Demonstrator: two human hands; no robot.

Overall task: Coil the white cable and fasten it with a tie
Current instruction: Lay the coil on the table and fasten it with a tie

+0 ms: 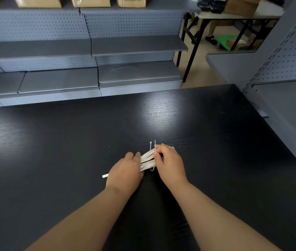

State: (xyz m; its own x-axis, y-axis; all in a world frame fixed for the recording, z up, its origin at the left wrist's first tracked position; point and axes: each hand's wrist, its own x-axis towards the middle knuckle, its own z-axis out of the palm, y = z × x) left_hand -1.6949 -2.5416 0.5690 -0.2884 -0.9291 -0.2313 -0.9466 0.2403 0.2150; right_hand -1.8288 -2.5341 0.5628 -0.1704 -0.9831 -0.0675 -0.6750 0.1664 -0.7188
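The white cable [147, 160] is folded into a flat bundle of several strands on the black table [216, 142]. My left hand [125, 171] grips the bundle's left part; a loose cable end [105, 176] pokes out to the left of that hand. My right hand [169, 163] holds the bundle's right part, its fingers curled over the strands. A thin whitish tie [150, 146] loops under the bundle, and its two ends stick up just beyond my right fingertips. Whether the tie is locked is not visible.
Grey perforated metal shelving [93, 51] runs behind the table's far edge, with cardboard boxes [89, 1] on top. More shelving [288, 57] stands at the right. A folding table [234, 19] with boxes stands at the back right.
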